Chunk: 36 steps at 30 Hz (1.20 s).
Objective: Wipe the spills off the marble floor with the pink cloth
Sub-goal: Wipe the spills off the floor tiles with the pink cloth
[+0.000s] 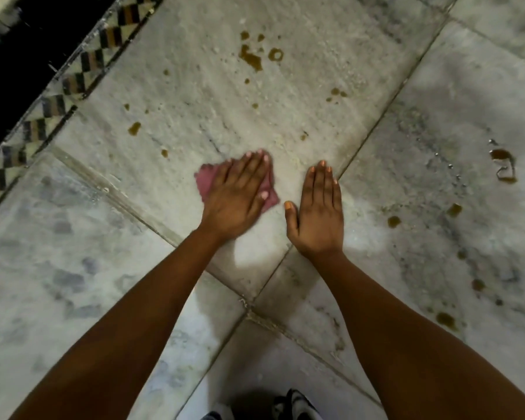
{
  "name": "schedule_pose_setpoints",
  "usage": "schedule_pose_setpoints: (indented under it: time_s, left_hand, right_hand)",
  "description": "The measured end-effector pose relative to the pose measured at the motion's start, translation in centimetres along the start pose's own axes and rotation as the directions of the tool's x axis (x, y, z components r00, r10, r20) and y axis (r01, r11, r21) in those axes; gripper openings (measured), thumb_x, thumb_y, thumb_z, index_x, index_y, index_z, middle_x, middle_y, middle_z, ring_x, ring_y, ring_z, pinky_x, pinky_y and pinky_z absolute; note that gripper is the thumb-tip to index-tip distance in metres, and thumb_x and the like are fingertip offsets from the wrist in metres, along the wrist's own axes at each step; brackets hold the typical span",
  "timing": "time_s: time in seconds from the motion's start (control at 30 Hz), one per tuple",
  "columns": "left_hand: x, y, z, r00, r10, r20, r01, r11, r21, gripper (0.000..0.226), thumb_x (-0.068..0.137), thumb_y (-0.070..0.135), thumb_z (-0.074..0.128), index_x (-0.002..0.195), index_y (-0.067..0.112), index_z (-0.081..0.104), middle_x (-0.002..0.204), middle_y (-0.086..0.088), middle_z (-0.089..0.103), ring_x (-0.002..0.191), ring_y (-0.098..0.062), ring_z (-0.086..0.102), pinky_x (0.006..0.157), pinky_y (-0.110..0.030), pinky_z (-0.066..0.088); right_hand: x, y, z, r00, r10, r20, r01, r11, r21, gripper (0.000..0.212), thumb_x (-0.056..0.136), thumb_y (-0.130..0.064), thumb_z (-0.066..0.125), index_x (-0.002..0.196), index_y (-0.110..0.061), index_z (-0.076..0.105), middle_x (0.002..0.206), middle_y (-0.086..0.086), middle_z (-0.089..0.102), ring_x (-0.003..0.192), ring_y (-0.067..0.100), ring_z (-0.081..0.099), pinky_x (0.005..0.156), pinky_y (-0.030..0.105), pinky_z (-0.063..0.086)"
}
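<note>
Standing over it, I can read nothing here: no words, labels, brands, numbers or signs on the grey-white marble floor (170, 95). The band of dark and cream checked tiles (55, 86) along its upper-left edge is plain pattern, not lettering. The black-and-white patterned fabric (294, 404) at the bottom edge is too blurred to tell whether it carries any print.

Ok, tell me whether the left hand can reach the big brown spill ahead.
Probably yes: only flat grey marble floor separates the left hand, pressing the pink cloth, from that big brown spill.
</note>
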State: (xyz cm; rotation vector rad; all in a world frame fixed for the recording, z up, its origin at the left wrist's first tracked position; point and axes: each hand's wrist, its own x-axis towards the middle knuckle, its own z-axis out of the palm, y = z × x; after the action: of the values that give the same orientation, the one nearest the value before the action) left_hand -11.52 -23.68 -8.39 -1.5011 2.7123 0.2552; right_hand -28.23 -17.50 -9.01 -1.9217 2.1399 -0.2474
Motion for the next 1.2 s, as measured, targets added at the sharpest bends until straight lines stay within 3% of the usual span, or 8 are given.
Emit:
schedule_pose_setpoints:
  time_s: [0.1,0.3,0.37,0.53,0.63,0.8,1.07,1.2]
  left_hand:
    - [-5.1,-2.9,0.1,0.999,0.011,0.036,-0.011,1.000,0.005,0.059,0.096,0.039,0.020,0.147,0.009,0.023,0.153,-0.007,0.026,0.141,-0.019,0.022,0.114,-0.039,0.014]
    - [0.2,-8.6,-1.7,0.897,-0.440,-0.030,0.438,0.897,-0.049,0.064,0.093,0.041,0.015,0.149,0.010,0.012,0.157,-0.008,0.014,0.145,-0.021,0.011,0.116,-0.039,0.004]
    - [1.6,-7.3,-1.8,0.909,-0.417,-0.011,0.416,0.908,-0.059,0.062,0.094,0.040,0.014,0.149,0.011,0.008,0.158,-0.007,0.010,0.145,-0.021,0.009,0.115,-0.038,0.003]
    - [-5.1,-5.7,-0.1,0.995,-0.099,0.017,0.099,0.995,0.010,0.064,0.094,0.041,0.020,0.146,0.005,0.022,0.153,-0.012,0.026,0.141,-0.024,0.025,0.113,-0.038,0.013]
    - [-7.3,-9.3,-0.3,0.976,-0.216,-0.012,0.216,0.976,-0.008,0.065,0.093,0.043,0.020,0.147,0.006,0.021,0.154,-0.011,0.025,0.142,-0.022,0.023,0.114,-0.038,0.013]
    - [-1.1,-13.6,-1.3,0.844,-0.536,-0.036,0.534,0.844,-0.039,0.067,0.091,0.043,0.012,0.149,0.010,0.005,0.158,-0.006,0.007,0.146,-0.018,0.004,0.115,-0.036,0.000]
    - [-6.1,-10.4,-0.6,0.974,-0.227,-0.013,0.226,0.974,-0.020,0.064,0.094,0.041,0.020,0.146,0.005,0.018,0.153,-0.012,0.025,0.142,-0.023,0.023,0.114,-0.037,0.009]
    - [-6.0,-15.8,-1.2,0.895,-0.447,-0.009,0.447,0.895,-0.014,0.068,0.092,0.044,0.013,0.148,0.005,0.012,0.156,-0.013,0.016,0.144,-0.024,0.014,0.115,-0.036,0.004]
  right_hand:
    - [0.0,0.0,0.0,1.000,0.003,0.008,-0.003,1.000,-0.009,0.072,0.093,-0.042,0.026,0.146,0.005,0.016,0.154,0.025,0.015,0.144,0.034,0.011,0.118,0.042,0.009]
    - [-0.2,0.1,0.2,1.000,-0.007,0.004,0.007,0.999,-0.032,0.073,0.094,-0.045,0.022,0.146,0.005,0.014,0.154,0.025,0.013,0.145,0.034,0.010,0.119,0.041,0.008]
    - [-0.1,-0.2,0.0,1.000,-0.013,0.012,0.013,1.000,-0.019,0.075,0.093,-0.048,0.020,0.147,0.004,0.011,0.155,0.024,0.009,0.145,0.033,0.006,0.119,0.040,0.005]
    - [1.2,-3.4,-0.4,0.988,-0.149,0.035,0.147,0.988,0.041,0.073,0.092,-0.048,0.019,0.148,-0.002,0.013,0.157,0.018,0.010,0.146,0.029,0.006,0.119,0.040,0.003]
    - [3.3,-6.4,1.0,0.956,-0.277,0.093,0.275,0.961,0.039,0.070,0.092,-0.048,0.014,0.149,-0.007,0.011,0.158,0.012,0.008,0.147,0.023,0.004,0.119,0.041,0.006]
    - [4.6,-7.0,2.6,0.960,-0.268,0.081,0.271,0.962,-0.028,0.071,0.092,-0.048,0.016,0.150,-0.006,0.012,0.158,0.012,0.009,0.146,0.023,0.007,0.118,0.038,0.003]
    - [4.5,-7.3,1.9,0.958,-0.263,0.113,0.269,0.962,-0.045,0.069,0.092,-0.045,0.024,0.148,-0.005,0.019,0.156,0.015,0.016,0.145,0.026,0.015,0.117,0.039,0.007]
    - [4.6,-7.1,2.1,0.962,-0.257,0.091,0.262,0.964,-0.045,0.069,0.093,-0.045,0.025,0.148,-0.005,0.017,0.157,0.014,0.015,0.145,0.025,0.013,0.117,0.040,0.007]
